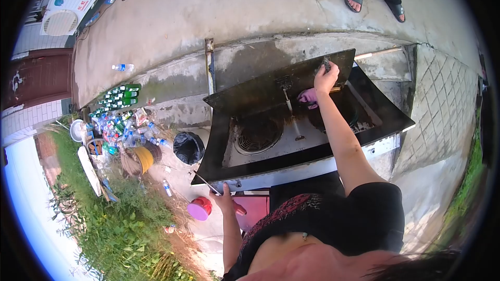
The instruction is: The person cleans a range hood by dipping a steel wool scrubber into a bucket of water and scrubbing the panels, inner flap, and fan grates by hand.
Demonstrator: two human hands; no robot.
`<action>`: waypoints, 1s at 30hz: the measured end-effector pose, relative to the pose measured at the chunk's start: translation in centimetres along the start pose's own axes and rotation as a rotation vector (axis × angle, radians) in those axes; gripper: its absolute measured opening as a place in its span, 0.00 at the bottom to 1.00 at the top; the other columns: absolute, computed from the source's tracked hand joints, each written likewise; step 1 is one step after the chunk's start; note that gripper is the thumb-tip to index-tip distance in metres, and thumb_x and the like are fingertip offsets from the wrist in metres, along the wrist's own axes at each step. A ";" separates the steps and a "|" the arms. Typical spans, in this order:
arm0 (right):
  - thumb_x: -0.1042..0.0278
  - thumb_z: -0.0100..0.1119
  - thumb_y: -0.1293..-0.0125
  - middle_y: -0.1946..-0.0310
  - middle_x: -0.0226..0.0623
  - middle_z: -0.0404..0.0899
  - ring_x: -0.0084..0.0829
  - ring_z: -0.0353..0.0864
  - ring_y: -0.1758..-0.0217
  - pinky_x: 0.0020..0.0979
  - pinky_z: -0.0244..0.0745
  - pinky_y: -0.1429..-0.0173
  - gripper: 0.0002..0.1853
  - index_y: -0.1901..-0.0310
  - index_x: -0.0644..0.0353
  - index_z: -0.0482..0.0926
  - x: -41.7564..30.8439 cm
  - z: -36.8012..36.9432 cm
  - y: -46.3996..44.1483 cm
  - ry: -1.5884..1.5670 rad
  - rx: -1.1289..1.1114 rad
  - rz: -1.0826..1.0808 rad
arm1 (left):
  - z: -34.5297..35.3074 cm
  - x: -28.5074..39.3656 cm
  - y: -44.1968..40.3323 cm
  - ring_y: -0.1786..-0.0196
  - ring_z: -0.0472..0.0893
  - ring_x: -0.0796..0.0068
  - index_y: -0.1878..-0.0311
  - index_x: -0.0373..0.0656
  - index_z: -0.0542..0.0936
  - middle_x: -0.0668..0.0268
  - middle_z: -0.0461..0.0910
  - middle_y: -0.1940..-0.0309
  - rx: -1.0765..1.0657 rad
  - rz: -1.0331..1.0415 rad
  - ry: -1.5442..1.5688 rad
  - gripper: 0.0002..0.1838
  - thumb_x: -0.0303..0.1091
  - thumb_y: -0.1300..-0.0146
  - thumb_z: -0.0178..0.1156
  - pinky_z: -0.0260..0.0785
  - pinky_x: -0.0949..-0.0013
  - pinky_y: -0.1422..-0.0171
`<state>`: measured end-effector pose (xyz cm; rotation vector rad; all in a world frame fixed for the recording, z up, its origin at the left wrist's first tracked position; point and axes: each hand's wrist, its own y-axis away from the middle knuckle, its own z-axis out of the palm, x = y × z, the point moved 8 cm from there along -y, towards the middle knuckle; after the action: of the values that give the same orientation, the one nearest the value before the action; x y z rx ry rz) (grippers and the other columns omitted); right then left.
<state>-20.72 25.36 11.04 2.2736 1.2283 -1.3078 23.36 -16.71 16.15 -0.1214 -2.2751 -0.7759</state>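
Note:
A black range hood (284,164) lies in front of me with its hinged dark panel (250,91) raised on a metal prop (288,101). My right hand (326,79) is closed around a dark grey scouring pad (327,64), close to the panel's inner face. A pinkish-purple cloth (308,96) sits just left of my right wrist, inside the hood. At the hood's near left corner, my left hand (225,199) is closed on a thin silvery blade-like tool (207,182). A red handle-like part (239,208) shows below that hand. Grease stains the round fan opening (256,138).
A black-lined bin (188,148), pink-lidded red tub (199,208) and plastic bottle (166,188) stand or lie left. Beyond are heaped bottles (122,127) and green plants (130,234). A concrete ledge (179,85) runs behind. Another person's sandalled feet (355,1) are at upper right.

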 end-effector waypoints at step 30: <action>0.75 0.55 0.46 0.53 0.45 0.64 0.49 0.63 0.52 0.43 0.61 0.48 0.17 0.54 0.61 0.67 -12.4 12.6 21.8 0.140 -0.113 0.150 | 0.1 3.0 0.4 0.85 0.67 0.76 0.50 0.34 0.56 0.60 0.72 0.77 -0.188 0.000 -0.077 0.33 0.42 0.47 0.65 0.59 0.72 0.84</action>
<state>-14.57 -1.99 9.76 2.3579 1.1189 -1.0171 21.22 -16.73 18.23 -0.2419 -2.2698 -0.9998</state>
